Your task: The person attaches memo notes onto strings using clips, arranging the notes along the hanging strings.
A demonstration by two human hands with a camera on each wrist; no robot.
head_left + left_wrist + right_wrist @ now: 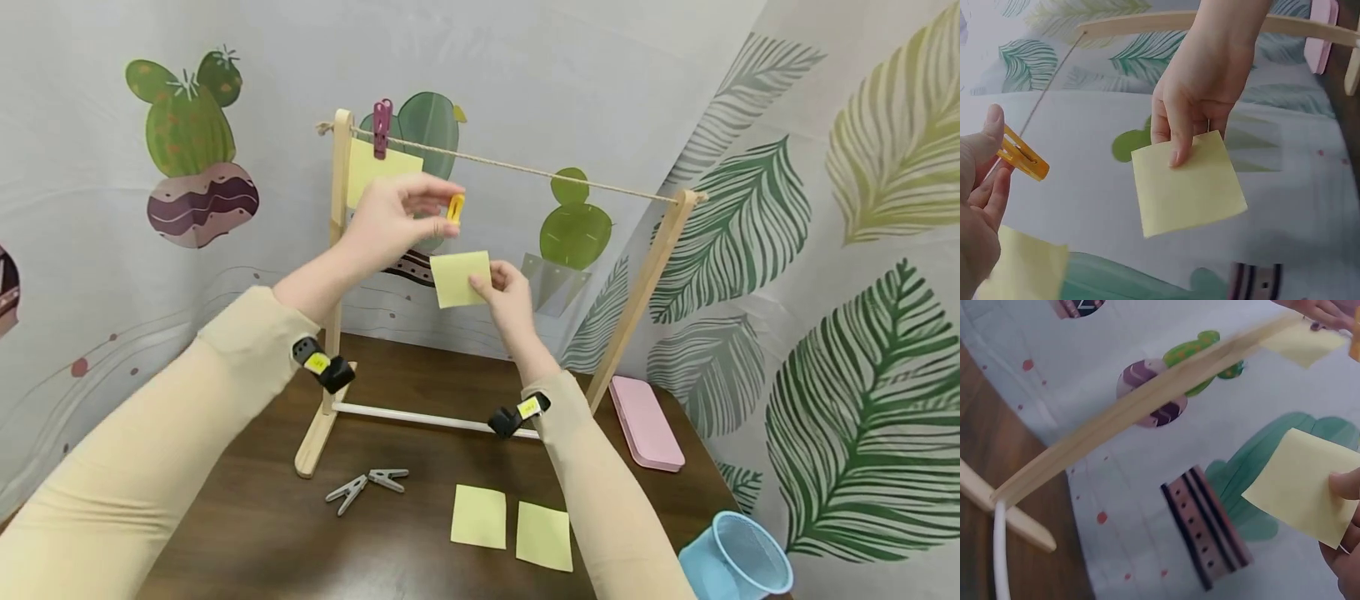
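My left hand (393, 212) pinches a yellow clothespin (455, 208) between thumb and fingertips, a little below the rope (525, 169). In the left wrist view the clothespin (1024, 157) points away from the fingers. Lower and to the right, my right hand (513, 304) holds a yellow sticky note (459, 279) by its edge, thumb in front and fingers behind. The note hangs in the air under the rope, apart from the clothespin. Behind the left hand, another yellow note (367, 171) hangs from the rope by a maroon clothespin (382, 129).
The rope runs between two wooden posts (641, 292) joined low down by a white rod (412, 416). On the brown table (247, 533) lie two grey clothespins (348, 493) and two yellow notes (478, 517). A pink case (647, 423) and a blue mesh basket (705, 558) are at the right.
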